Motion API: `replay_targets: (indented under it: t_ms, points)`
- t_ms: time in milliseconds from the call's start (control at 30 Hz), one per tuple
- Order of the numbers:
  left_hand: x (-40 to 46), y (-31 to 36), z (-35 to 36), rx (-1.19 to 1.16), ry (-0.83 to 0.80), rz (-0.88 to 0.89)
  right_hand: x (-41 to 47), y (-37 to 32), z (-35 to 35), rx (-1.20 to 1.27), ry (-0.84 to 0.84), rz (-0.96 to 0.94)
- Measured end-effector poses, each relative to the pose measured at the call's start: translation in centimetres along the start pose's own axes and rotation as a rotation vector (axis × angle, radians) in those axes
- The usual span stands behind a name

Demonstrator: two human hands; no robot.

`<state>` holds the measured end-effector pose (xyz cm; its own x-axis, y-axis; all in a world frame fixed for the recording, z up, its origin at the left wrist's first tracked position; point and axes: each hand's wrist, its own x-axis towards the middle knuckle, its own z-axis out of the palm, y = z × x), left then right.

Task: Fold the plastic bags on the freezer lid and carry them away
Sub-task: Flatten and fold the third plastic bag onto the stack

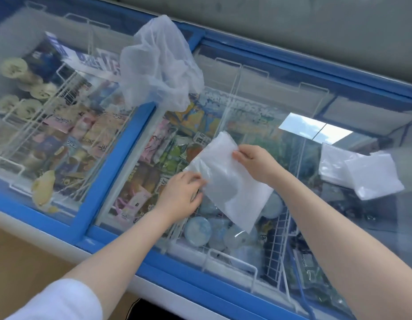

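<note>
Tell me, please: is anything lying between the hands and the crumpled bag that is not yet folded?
Nothing visible. Both hands, left hand and right hand, hold the flat bag. The crumpled bag lies farther back on the freezer lid, with only bare glass between.

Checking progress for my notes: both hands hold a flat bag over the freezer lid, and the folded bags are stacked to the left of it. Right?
Not quite. In the head view the folded bags lie to the right of the flat bag, not left. Left hand and right hand do hold it over the freezer lid.
</note>
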<state>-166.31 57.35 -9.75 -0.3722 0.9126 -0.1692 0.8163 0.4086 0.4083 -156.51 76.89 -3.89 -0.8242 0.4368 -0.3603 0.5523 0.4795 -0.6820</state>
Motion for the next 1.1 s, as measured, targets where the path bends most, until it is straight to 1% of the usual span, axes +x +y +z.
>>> replay_targets:
  t_ms: [100,200,233,300,333,400,433,533,600,700,833,867,900,967,1100]
  points:
    - [0.7,-1.3,-0.8,-0.101,0.048,0.049,2.3,0.5,2.5,-0.103,0.026,0.055]
    - [1.5,-0.7,-1.8,-0.188,0.111,-0.004,3.4,0.8,4.3,-0.174,0.146,0.119]
    - [1.9,-0.5,-1.9,-0.165,0.144,0.005,3.5,0.9,4.8,-0.204,0.196,0.142]
    - [3.1,-0.1,-2.0,-0.021,0.200,0.085,3.5,1.2,5.6,-0.278,0.292,0.164]
    - [3.9,0.1,-2.0,0.051,0.173,0.127,3.4,1.3,6.0,-0.298,0.331,0.168]
    - [5.2,0.2,-1.7,0.143,0.050,0.193,3.3,1.6,6.4,-0.283,0.401,0.176]
    - [5.8,0.0,-1.1,0.151,-0.017,0.197,3.2,1.7,6.5,-0.266,0.439,0.178]
    - [6.4,-0.6,0.3,0.207,-0.101,0.207,2.9,1.8,6.8,-0.277,0.523,0.121]
    - [6.4,-0.7,0.5,0.233,-0.099,0.221,2.9,2.0,7.0,-0.327,0.519,0.128]
    - [6.5,-0.5,0.3,0.261,-0.102,0.209,3.1,2.6,7.3,-0.410,0.530,0.202]
    - [7.1,-0.1,-0.6,0.317,-0.128,0.191,1.0,3.7,8.1,-0.442,0.692,0.242]
    - [7.2,0.0,-0.7,0.328,-0.106,0.194,0.2,4.0,8.3,-0.457,0.722,0.246]
    - [7.3,0.0,-0.9,0.324,-0.099,0.200,-0.5,4.4,8.6,-0.470,0.741,0.250]
    - [7.4,-0.1,-1.0,0.295,-0.133,0.220,-1.2,4.9,8.9,-0.489,0.782,0.264]
    - [9.1,0.9,-1.1,0.238,-0.083,0.245,-0.8,5.6,9.7,-0.520,0.829,0.311]
